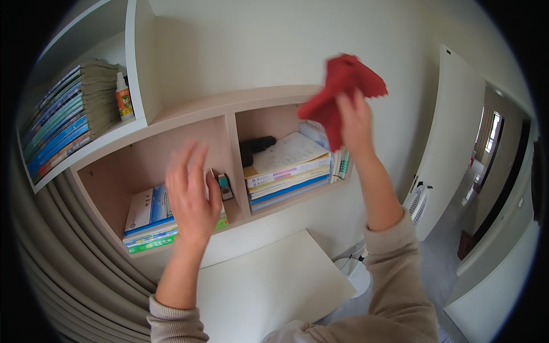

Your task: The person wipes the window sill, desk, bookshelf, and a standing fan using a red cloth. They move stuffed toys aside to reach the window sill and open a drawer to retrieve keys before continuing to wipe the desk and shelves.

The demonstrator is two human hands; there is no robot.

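A red cloth [328, 103] hangs from my right hand [356, 124], raised in front of the right end of a wooden wall shelf [193, 107]. My left hand [193, 193] is lifted with its fingers apart and holds nothing; it is before the shelf's left compartment and hides part of what lies there. Behind it a stack of books [148, 214] lies flat, and a small green and white item [224, 186] is near the divider. In the right compartment are stacked books and papers [287, 163], a black object [255, 150] and some upright books at the right end.
At upper left, a white shelf unit [141, 64] holds a pile of books [64, 120] and a spray bottle [124, 96]. Below are a white table [274, 278] and grey-brown curtains [85, 266]. On the right are a white fan [418, 203] and a door [450, 141].
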